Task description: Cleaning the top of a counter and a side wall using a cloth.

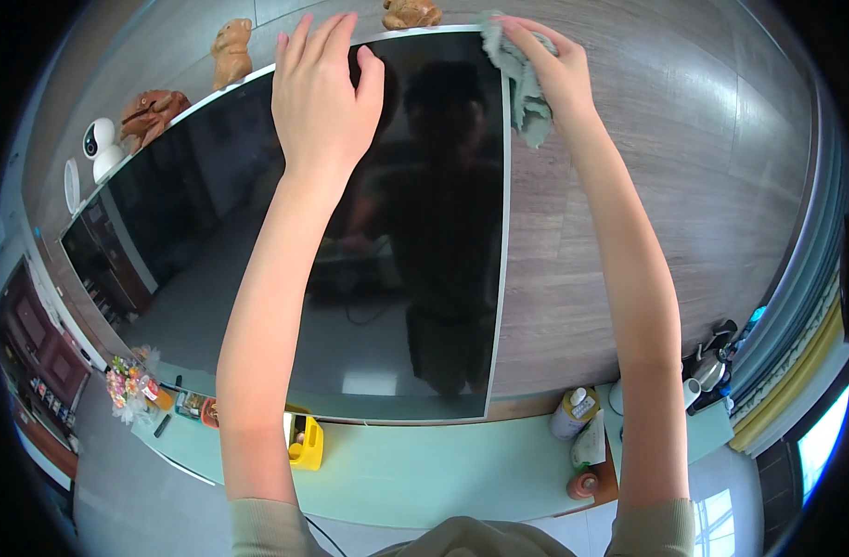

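A large flat-screen television (438, 230) with a thin silver frame stands before me, its black screen reflecting a person and the room. My right hand (560, 69) grips a grey-green cloth (525, 90) at the screen's upper right corner, and part of the cloth hangs down beside the frame. My left hand (325, 97) is at the upper edge with its thumb spread and its fingers reaching past the frame. Whether its palm touches the screen is hard to tell. Carved wooden figurines, one (232, 54) left of my left hand and another (410, 12) between the hands, sit along the top.
A reddish carved figure (153, 115) and a white camera (103, 150) line the television's top left. On the pale green cabinet top (424, 473) are a yellow container (313, 445), a pump bottle (574, 414) and a flower bouquet (125, 383). A metal kettle (710, 369) stands near the curtains (793, 362).
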Demonstrator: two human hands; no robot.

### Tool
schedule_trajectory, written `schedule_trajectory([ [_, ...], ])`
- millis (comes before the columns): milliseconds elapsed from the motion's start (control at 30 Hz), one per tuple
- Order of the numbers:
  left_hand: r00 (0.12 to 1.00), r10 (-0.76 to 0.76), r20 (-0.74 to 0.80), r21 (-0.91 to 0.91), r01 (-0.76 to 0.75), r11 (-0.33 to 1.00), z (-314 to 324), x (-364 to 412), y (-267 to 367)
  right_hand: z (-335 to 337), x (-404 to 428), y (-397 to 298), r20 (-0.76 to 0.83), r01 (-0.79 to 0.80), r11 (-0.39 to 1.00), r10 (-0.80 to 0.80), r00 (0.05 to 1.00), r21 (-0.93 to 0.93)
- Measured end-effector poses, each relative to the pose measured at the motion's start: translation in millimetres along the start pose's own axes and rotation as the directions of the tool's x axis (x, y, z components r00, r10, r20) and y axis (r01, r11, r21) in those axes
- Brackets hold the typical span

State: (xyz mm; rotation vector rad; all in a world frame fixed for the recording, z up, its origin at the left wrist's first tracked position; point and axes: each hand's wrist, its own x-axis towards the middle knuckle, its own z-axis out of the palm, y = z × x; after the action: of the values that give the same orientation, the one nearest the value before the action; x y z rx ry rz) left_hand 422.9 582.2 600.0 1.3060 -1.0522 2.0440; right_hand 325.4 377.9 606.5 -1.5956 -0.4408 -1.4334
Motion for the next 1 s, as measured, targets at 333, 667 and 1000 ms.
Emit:
schedule_trajectory([
  [333,0.961,0.157,0.229,-0.394,-0.056,0.917,-21.2,-45.4,101.9,21.7,-120.1,56.6,-0.143,0.077,0.989,-0.058,0.988,0.126],
  [667,0.914,0.207,0.348,-0.375,-0.067,0.925,2.0,-43.7,125.3,23.5,-76.7,3.9,0.061,-0.071,0.915,0.051,0.997,0.398],
  [1000,0.834,0.094,0.544,-0.418,0.172,0.892,-25.6,-111.7,175.4,3.6,-156.9,46.5,0.062,0.017,0.964,-0.034,0.998,0.267],
])
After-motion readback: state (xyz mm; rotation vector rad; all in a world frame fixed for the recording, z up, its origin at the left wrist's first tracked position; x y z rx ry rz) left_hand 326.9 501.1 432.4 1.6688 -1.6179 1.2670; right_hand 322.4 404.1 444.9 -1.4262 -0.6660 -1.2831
